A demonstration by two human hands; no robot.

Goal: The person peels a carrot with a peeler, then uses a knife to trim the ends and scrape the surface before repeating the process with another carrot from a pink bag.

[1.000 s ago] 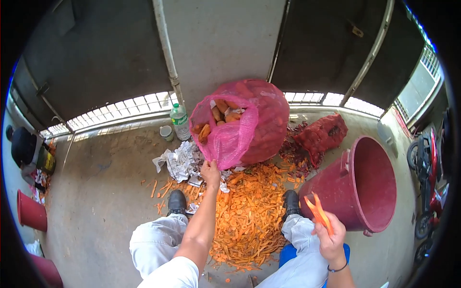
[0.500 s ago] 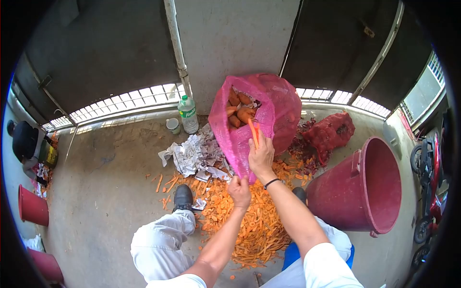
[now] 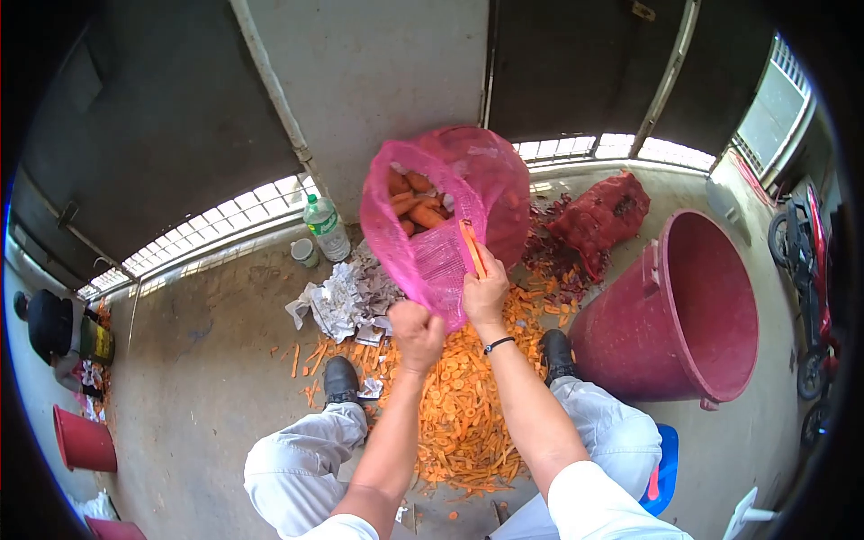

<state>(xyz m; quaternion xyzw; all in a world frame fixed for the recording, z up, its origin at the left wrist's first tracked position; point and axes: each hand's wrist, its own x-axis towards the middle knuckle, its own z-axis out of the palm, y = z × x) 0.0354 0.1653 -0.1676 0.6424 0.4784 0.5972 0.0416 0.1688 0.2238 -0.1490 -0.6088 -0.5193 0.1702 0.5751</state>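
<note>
A pink mesh sack (image 3: 439, 270) leans against the wall ahead, its mouth spread toward me with whole carrots (image 3: 423, 211) inside. My left hand (image 3: 418, 335) is closed in a fist round the near edge of the sack. In my right hand (image 3: 486, 290) is a slim orange peeler (image 3: 472, 241), pointing up toward the sack's mouth, the fingers wrapped round it right at the sack's right edge. Below both hands, a large heap of carrot peels and slices (image 3: 463, 409) covers the floor between my feet.
Crumpled paper (image 3: 346, 292) lies left of the sack, near a green-capped bottle (image 3: 326, 229) and a cup (image 3: 304, 253). A red mesh sack (image 3: 605, 216) lies at right. A large maroon bin (image 3: 621, 346) is tipped beside my right foot. A blue stool (image 3: 664, 472) shows behind my knee.
My left hand has pulled the sack's edge toward the left, and the mouth gapes wider. My right hand stays at the sack with the peeler. The view has shifted to the right.
</note>
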